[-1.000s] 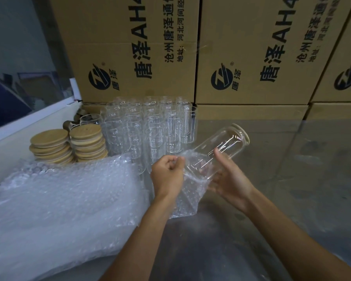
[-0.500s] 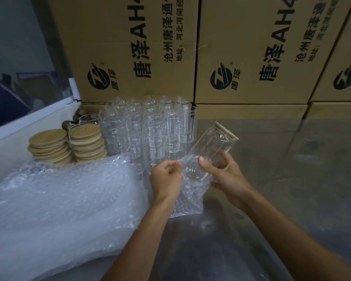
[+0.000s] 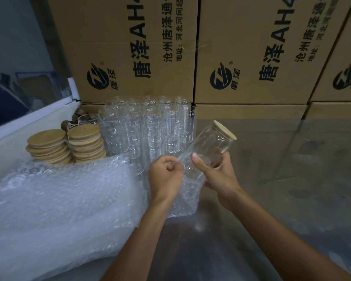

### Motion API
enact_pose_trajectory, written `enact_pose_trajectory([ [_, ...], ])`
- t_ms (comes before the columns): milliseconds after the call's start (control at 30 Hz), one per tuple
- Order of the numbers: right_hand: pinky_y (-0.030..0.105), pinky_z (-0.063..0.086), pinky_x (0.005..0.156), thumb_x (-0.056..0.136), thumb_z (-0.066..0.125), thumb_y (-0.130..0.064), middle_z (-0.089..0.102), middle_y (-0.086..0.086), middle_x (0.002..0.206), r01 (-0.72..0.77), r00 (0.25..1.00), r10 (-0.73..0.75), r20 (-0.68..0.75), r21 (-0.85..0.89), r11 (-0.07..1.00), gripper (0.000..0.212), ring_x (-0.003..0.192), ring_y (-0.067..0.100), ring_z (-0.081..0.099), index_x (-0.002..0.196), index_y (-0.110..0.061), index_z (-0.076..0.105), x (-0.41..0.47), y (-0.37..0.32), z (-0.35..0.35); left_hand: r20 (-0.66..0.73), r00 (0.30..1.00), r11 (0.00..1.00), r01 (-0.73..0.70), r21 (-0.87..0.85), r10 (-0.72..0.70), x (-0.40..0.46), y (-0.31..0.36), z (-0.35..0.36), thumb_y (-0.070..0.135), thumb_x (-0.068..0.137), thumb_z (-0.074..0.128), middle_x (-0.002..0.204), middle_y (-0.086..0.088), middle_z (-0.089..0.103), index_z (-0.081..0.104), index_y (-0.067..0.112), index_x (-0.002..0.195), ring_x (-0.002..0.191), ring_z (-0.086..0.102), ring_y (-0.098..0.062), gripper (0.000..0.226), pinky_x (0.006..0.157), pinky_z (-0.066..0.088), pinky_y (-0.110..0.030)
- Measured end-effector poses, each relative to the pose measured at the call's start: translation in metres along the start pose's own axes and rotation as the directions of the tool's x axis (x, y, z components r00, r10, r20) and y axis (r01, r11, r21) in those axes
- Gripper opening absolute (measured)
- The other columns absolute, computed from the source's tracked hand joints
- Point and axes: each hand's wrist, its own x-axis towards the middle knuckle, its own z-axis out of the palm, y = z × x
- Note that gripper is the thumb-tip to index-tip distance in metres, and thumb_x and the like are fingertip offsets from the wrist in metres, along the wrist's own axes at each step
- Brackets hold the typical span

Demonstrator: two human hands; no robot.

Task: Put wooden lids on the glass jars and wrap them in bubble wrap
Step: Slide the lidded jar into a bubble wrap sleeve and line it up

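My right hand (image 3: pixel 218 172) grips a clear glass jar (image 3: pixel 210 146) capped with a wooden lid (image 3: pixel 225 129), tilted with the lid up and to the right. The jar's lower end sits inside a small bubble wrap piece (image 3: pixel 187 196) that hangs down to the table. My left hand (image 3: pixel 164 176) pinches the upper edge of that piece beside the jar. Several open glass jars (image 3: pixel 148 126) stand grouped behind my hands. Two stacks of wooden lids (image 3: pixel 65 146) lie to their left. A big pile of bubble wrap (image 3: pixel 59 209) covers the near left.
Printed cardboard boxes (image 3: pixel 241 49) form a wall at the back. A white ledge (image 3: pixel 28 120) runs along the left side. The grey glossy tabletop (image 3: pixel 292 179) stretches to the right of my hands.
The jar has swung more upright and closer to my left hand, its lid end turning upward. My right hand slid up the jar's side. My left hand keeps hold of the wrap edge.
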Motion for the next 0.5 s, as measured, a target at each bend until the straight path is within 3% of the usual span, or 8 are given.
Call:
enact_pose_trajectory([
  [100, 0.041, 0.058, 0.087, 0.066, 0.090, -0.046, 0.068, -0.003, 0.114, 0.020, 0.999, -0.021, -0.034, -0.010, 1.000, 0.073, 0.100, 0.010, 0.071, 0.120, -0.026, 0.045, 0.001, -0.003, 0.003, 0.019, 0.998, 0.970, 0.059, 0.237, -0.066, -0.001, -0.004, -0.003, 0.016, 0.079, 0.073, 0.074, 0.005, 0.066, 0.059, 0.025, 0.080, 0.075, 0.065, -0.019, 0.017, 0.076, 0.053, -0.031],
  [167, 0.037, 0.056, 0.082, 0.065, 0.090, -0.049, 0.067, -0.007, 0.112, 0.029, 0.999, -0.030, -0.032, -0.049, 0.998, 0.072, 0.093, 0.000, 0.069, 0.118, -0.029, 0.045, 0.003, -0.006, 0.003, 0.004, 0.994, 0.951, 0.105, 0.289, -0.111, -0.005, -0.009, -0.005, 0.021, 0.077, 0.071, 0.080, 0.003, 0.070, 0.059, 0.023, 0.074, 0.084, 0.068, -0.024, 0.013, 0.081, 0.054, -0.032],
  [300, 0.033, 0.056, 0.088, 0.066, 0.095, -0.037, 0.068, -0.006, 0.115, 0.068, 0.998, -0.068, 0.004, -0.148, 0.987, 0.074, 0.100, 0.003, 0.068, 0.121, -0.028, 0.046, 0.003, -0.003, -0.002, 0.056, 0.986, 0.984, 0.153, 0.095, -0.158, -0.010, -0.003, -0.005, 0.028, 0.071, 0.062, 0.066, 0.001, 0.072, 0.063, 0.018, 0.073, 0.070, 0.071, -0.027, 0.010, 0.075, 0.060, -0.045],
  [500, 0.038, 0.055, 0.097, 0.065, 0.096, -0.014, 0.071, 0.000, 0.119, 0.109, 0.990, -0.091, 0.111, -0.165, 0.980, 0.082, 0.109, 0.012, 0.069, 0.133, -0.017, 0.050, 0.006, -0.005, -0.009, 0.026, 0.989, 0.989, 0.145, 0.000, -0.145, -0.007, 0.004, 0.001, 0.010, 0.083, 0.061, 0.068, -0.009, 0.072, 0.060, 0.017, 0.078, 0.070, 0.071, -0.033, 0.009, 0.075, 0.060, -0.049],
])
